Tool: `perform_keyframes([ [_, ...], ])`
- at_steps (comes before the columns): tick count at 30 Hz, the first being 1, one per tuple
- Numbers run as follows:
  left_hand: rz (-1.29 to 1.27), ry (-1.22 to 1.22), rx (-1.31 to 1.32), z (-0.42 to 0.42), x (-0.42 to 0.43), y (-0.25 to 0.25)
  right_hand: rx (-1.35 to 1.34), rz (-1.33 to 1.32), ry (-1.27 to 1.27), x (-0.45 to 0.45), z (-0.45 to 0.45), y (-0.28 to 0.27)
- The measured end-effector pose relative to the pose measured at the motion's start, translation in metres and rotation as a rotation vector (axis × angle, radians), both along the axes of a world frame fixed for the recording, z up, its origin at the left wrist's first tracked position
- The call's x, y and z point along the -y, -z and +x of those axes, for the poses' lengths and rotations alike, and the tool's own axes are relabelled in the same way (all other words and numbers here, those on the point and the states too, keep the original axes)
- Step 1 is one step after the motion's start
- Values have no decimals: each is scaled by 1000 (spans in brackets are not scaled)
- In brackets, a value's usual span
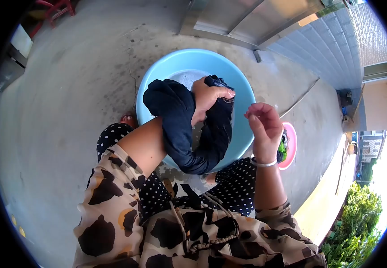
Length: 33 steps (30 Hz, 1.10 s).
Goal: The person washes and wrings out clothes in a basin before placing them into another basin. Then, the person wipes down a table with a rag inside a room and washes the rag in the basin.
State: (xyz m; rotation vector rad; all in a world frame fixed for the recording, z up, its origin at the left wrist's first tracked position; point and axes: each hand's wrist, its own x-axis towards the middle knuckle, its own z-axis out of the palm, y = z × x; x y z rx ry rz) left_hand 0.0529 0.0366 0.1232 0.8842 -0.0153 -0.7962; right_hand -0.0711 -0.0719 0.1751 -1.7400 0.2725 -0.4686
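A large light-blue basin (247, 96) stands on the ground before me, with sudsy water (185, 77) at its far side. Over it hangs a dark navy garment (180, 138), twisted into a thick loop that drapes over my left forearm. My left hand (209, 96) grips the garment near its far right end, fingers wrapped round the cloth. Off the basin's right rim, my right hand (265, 125) is raised with its fingers curled and somewhat apart, touching no cloth. A white bracelet circles the right wrist.
A pink basin (293, 145) with green and dark cloth sits right of the blue one. Beyond it a thin stick (300, 96) lies on the concrete. A metal door (233, 22) is at the top, a red stool (59, 11) at the top left. My feet flank the blue basin.
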Motion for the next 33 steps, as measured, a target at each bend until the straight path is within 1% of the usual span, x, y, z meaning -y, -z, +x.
perform_keyframes([
  [1,36,-24,-18,4,3,7,27,-170,-139,-7,-6,-9],
  [2,159,-11,-21,9,5,12,-53,-273,-225,-22,-11,-21],
  [3,255,-63,1,8,5,15,-115,-274,-298,-38,-10,-21],
  [4,221,-98,-46,9,12,33,-286,-244,-432,-52,-9,-26],
  [5,184,-134,-91,11,18,49,-402,-247,-445,-62,-7,-15],
  [6,486,-43,6,13,10,33,-436,-402,-450,-69,-1,0],
  [7,481,-43,11,11,13,38,-433,-407,-447,-74,-2,8],
  [8,484,-113,68,10,17,50,-460,-439,-420,-78,-2,14],
  [9,490,-185,120,7,12,42,-489,-467,-397,-81,-2,17],
  [10,613,118,34,11,1,33,-449,-458,-390,-73,-1,9],
  [11,616,118,36,9,-1,33,-367,-213,-405,-60,4,-4],
  [12,427,136,-35,5,-4,31,-382,70,-396,-49,9,-30],
  [13,237,159,-105,-2,-5,30,-314,230,-353,-39,12,-53],
  [14,44,179,-172,-8,-6,29,-183,305,-309,-29,13,-70],
  [16,-337,210,-312,-20,-10,26,112,337,-258,-6,16,-94],
  [17,-335,208,-308,-23,-10,25,214,318,-352,18,18,-98],
  [18,-394,223,-485,-27,-8,22,322,423,-298,32,18,-96],
  [19,-452,238,-662,-30,-7,20,385,425,-239,41,18,-97],
  [20,-538,271,-656,-34,-12,16,430,474,-195,45,19,-95],
  [21,-534,270,-648,-32,-12,15,476,525,-153,49,21,-92],
  [23,-628,280,-587,-30,-14,16,521,511,-133,51,25,-86],
  [25,-592,259,-558,-24,-16,17,556,497,-110,57,27,-73],
  [27,-560,246,-533,-19,-18,14,448,510,72,75,25,-56],
  [28,-519,201,-489,-17,-21,9,391,586,60,82,26,-50],
  [29,-477,159,-445,-14,-23,4,271,689,149,85,28,-43],
  [31,-436,98,-382,-2,-23,-1,87,796,299,107,27,-9],
  [33,-282,-71,-80,-4,-26,-23,-17,877,232,109,26,17],
])
